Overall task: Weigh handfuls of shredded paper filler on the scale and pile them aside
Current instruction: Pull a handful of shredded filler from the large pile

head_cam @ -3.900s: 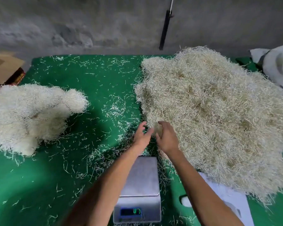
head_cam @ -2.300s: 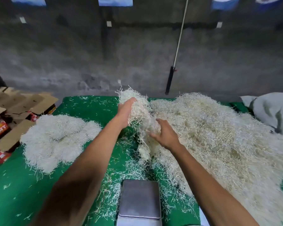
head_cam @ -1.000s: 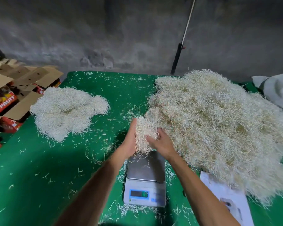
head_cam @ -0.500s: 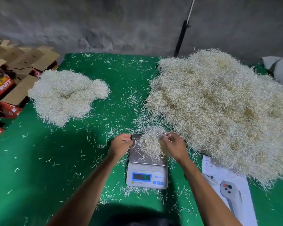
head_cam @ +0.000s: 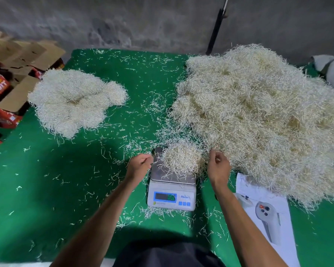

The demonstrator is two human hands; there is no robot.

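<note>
A rounded clump of pale shredded filler, no clear long axis, is seated on the scale platform's far right part. Left hand and right hand are held beside it, fingers loosely curled, gripping nothing. Open green cloth lies left; the big heap crowds right.

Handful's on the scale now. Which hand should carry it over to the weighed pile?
Probably left: the left hand sits on the scale's left, toward the weighed pile. The right hand borders the big heap.
</note>
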